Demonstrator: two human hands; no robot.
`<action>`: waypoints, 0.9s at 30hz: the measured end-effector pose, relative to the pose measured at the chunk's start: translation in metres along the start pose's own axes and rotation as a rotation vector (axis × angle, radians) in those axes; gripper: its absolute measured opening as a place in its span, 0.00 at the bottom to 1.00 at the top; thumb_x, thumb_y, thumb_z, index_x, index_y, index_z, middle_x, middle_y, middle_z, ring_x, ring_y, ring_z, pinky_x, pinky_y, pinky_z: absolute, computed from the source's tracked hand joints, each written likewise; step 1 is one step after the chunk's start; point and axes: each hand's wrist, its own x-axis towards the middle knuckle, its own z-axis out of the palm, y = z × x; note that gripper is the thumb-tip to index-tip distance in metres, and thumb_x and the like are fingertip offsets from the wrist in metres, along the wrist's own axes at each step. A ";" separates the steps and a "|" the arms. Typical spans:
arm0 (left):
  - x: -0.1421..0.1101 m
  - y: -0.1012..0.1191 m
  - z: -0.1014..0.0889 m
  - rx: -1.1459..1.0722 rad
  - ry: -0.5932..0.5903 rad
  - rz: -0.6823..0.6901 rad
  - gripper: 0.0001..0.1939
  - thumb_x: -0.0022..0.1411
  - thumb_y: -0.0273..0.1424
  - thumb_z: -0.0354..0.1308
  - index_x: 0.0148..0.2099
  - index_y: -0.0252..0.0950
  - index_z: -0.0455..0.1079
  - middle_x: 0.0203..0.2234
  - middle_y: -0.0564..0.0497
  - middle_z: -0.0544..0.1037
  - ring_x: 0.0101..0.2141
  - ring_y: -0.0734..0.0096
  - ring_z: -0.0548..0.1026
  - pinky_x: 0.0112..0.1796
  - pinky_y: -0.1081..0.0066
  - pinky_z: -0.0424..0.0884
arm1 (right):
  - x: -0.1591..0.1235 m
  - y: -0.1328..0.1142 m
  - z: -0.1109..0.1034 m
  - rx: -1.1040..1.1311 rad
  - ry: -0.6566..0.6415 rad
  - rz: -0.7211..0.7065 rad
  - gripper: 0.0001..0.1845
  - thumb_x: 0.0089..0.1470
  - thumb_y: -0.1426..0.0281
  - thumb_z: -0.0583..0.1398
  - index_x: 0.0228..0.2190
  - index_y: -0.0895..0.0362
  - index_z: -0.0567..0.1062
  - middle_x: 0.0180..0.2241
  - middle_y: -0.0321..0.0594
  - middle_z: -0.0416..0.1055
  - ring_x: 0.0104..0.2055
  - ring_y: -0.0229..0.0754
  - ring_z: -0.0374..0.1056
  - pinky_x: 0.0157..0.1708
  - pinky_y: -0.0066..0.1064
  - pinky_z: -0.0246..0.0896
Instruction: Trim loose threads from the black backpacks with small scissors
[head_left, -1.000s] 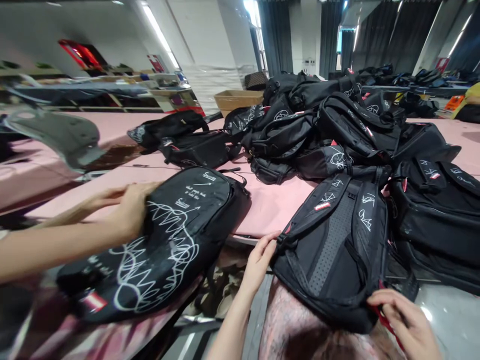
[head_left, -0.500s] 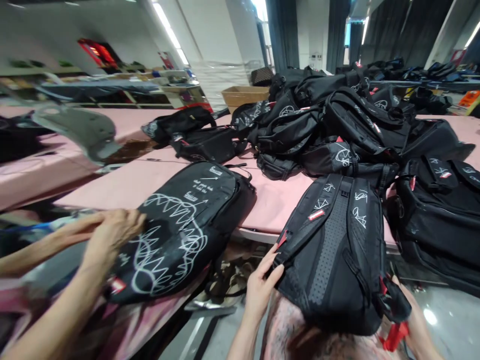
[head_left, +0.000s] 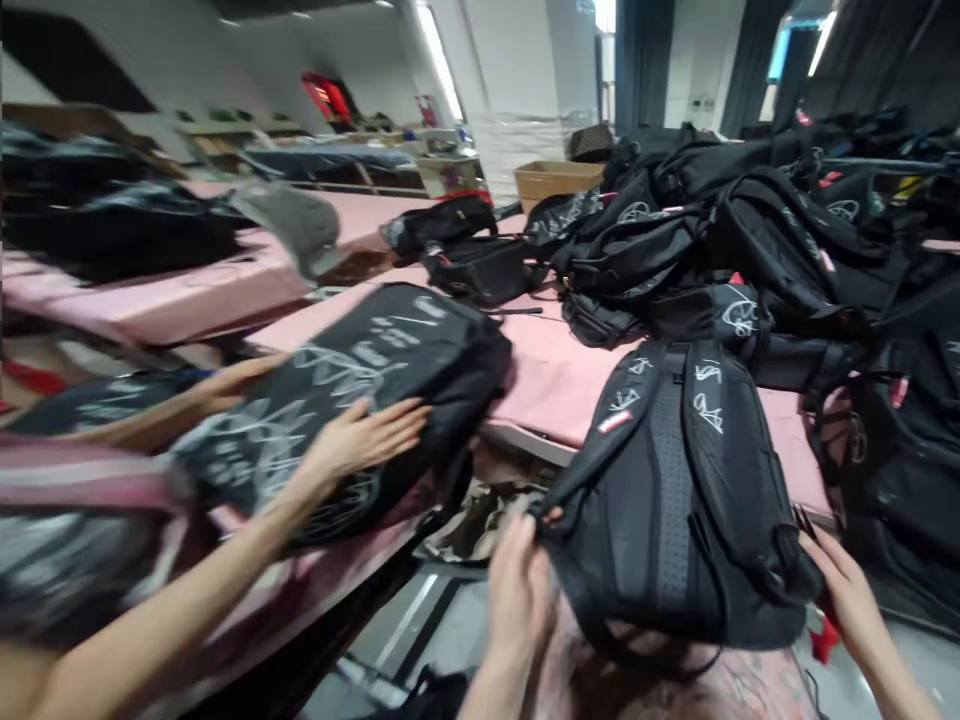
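A black backpack [head_left: 671, 500] with white line drawings on its shoulder straps lies back panel up in front of me, its lower end over my lap. My left hand [head_left: 517, 580], somewhat blurred, closes on a strap at its lower left corner. At the lower right side is my right hand [head_left: 847, 590], fingers curled round a small dark pointed tool [head_left: 802, 520] that looks like thread snips. Something red [head_left: 825, 638] hangs below that hand. The tool's handle is mostly hidden.
To my left, a co-worker's hand [head_left: 367, 435] lies flat on another black printed backpack [head_left: 442, 350]. A pile of black backpacks [head_left: 637, 250] covers the pink table [head_left: 540, 375] ahead. Behind it stands a cardboard box [head_left: 555, 180]. More bags [head_left: 907, 430] are at right.
The view has swung left. My backpack's lower strap now hangs loose in a loop, and my left hand has turned at the corner. The co-worker's near hand has slid across the other backpack, fingers spread.
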 end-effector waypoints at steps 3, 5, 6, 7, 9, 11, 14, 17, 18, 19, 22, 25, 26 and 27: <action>0.035 0.024 -0.007 0.024 0.109 0.049 0.17 0.45 0.41 0.61 0.32 0.32 0.70 0.27 0.51 0.75 0.34 0.68 0.73 0.42 0.68 0.68 | -0.008 -0.004 -0.002 -0.038 -0.035 -0.051 0.27 0.35 0.55 0.65 0.37 0.59 0.77 0.36 0.43 0.74 0.44 0.53 0.67 0.40 0.36 0.65; 0.057 0.034 -0.010 0.092 0.162 0.011 0.18 0.46 0.42 0.59 0.33 0.32 0.69 0.25 0.51 0.74 0.32 0.68 0.72 0.41 0.65 0.68 | -0.010 -0.005 -0.005 -0.059 -0.043 -0.071 0.26 0.37 0.55 0.64 0.35 0.60 0.78 0.33 0.44 0.74 0.42 0.52 0.68 0.40 0.37 0.64; 0.065 0.037 -0.010 0.176 0.191 0.001 0.18 0.47 0.42 0.57 0.34 0.31 0.69 0.26 0.50 0.74 0.32 0.66 0.72 0.41 0.61 0.68 | -0.011 -0.004 -0.007 -0.068 -0.049 -0.080 0.25 0.38 0.54 0.64 0.34 0.60 0.78 0.33 0.44 0.74 0.42 0.52 0.68 0.42 0.37 0.63; 0.070 0.040 -0.009 0.311 0.224 0.036 0.20 0.46 0.42 0.57 0.36 0.31 0.68 0.28 0.48 0.74 0.34 0.63 0.72 0.43 0.58 0.67 | -0.010 -0.002 -0.009 -0.076 -0.056 -0.089 0.24 0.39 0.54 0.63 0.34 0.60 0.78 0.34 0.45 0.74 0.42 0.51 0.67 0.44 0.38 0.61; 0.070 0.043 -0.001 0.675 0.282 0.311 0.24 0.46 0.40 0.57 0.43 0.28 0.67 0.38 0.42 0.73 0.43 0.55 0.69 0.49 0.53 0.61 | -0.008 0.001 -0.012 -0.095 -0.062 -0.104 0.24 0.42 0.53 0.61 0.34 0.60 0.77 0.37 0.45 0.73 0.43 0.50 0.67 0.48 0.38 0.57; 0.060 0.044 0.016 0.969 0.253 0.755 0.25 0.49 0.37 0.56 0.48 0.28 0.66 0.46 0.38 0.69 0.51 0.52 0.63 0.53 0.54 0.53 | -0.006 0.002 -0.013 -0.108 -0.046 -0.122 0.23 0.44 0.53 0.60 0.34 0.59 0.77 0.38 0.46 0.73 0.43 0.50 0.66 0.49 0.39 0.55; 0.043 0.037 0.056 1.052 -0.194 1.038 0.16 0.57 0.34 0.52 0.46 0.33 0.68 0.43 0.43 0.72 0.46 0.61 0.68 0.51 0.63 0.59 | -0.007 -0.006 -0.008 -0.102 0.003 -0.182 0.23 0.46 0.52 0.58 0.33 0.60 0.76 0.37 0.45 0.73 0.42 0.49 0.67 0.47 0.37 0.57; 0.038 0.018 0.104 1.082 -0.740 0.939 0.12 0.58 0.32 0.52 0.45 0.37 0.69 0.39 0.48 0.74 0.41 0.66 0.71 0.46 0.68 0.64 | -0.015 -0.024 0.002 -0.092 0.048 -0.277 0.21 0.50 0.54 0.56 0.32 0.59 0.76 0.36 0.44 0.73 0.41 0.47 0.67 0.45 0.34 0.58; 0.041 0.009 0.118 1.131 -0.834 0.918 0.13 0.58 0.30 0.53 0.46 0.37 0.68 0.40 0.47 0.74 0.42 0.65 0.70 0.46 0.67 0.64 | -0.020 -0.030 0.006 -0.100 0.052 -0.317 0.19 0.52 0.56 0.55 0.33 0.59 0.76 0.36 0.44 0.73 0.41 0.46 0.67 0.44 0.34 0.59; 0.044 0.000 0.132 1.188 -0.876 0.908 0.14 0.56 0.29 0.54 0.46 0.36 0.68 0.42 0.46 0.73 0.44 0.62 0.69 0.47 0.64 0.63 | -0.025 -0.036 0.009 -0.115 0.051 -0.365 0.18 0.53 0.58 0.54 0.34 0.58 0.75 0.36 0.44 0.73 0.42 0.45 0.67 0.44 0.34 0.59; 0.058 -0.026 0.158 1.289 -0.872 0.867 0.13 0.51 0.25 0.57 0.42 0.33 0.69 0.42 0.42 0.72 0.44 0.57 0.67 0.46 0.58 0.63 | -0.042 -0.050 0.015 -0.192 0.015 -0.568 0.13 0.56 0.64 0.53 0.36 0.57 0.74 0.39 0.44 0.71 0.43 0.43 0.66 0.46 0.34 0.59; 0.064 -0.039 0.162 1.250 -0.902 0.840 0.04 0.55 0.27 0.54 0.33 0.33 0.69 0.39 0.43 0.74 0.42 0.59 0.69 0.45 0.58 0.63 | -0.051 -0.055 0.017 -0.290 -0.058 -0.778 0.12 0.56 0.72 0.52 0.39 0.56 0.73 0.42 0.44 0.70 0.46 0.41 0.65 0.47 0.34 0.60; 0.062 -0.039 0.159 1.236 -0.926 0.842 0.06 0.57 0.28 0.52 0.31 0.34 0.69 0.37 0.44 0.74 0.41 0.61 0.69 0.45 0.60 0.64 | -0.052 -0.055 0.018 -0.326 -0.096 -0.823 0.13 0.56 0.74 0.52 0.41 0.56 0.72 0.43 0.44 0.70 0.47 0.41 0.65 0.47 0.34 0.61; 0.059 -0.036 0.154 1.209 -0.955 0.821 0.07 0.59 0.29 0.50 0.31 0.35 0.68 0.35 0.46 0.75 0.40 0.64 0.70 0.44 0.62 0.65 | -0.052 -0.054 0.019 -0.365 -0.139 -0.852 0.15 0.55 0.76 0.51 0.42 0.56 0.71 0.43 0.44 0.69 0.47 0.40 0.65 0.46 0.33 0.61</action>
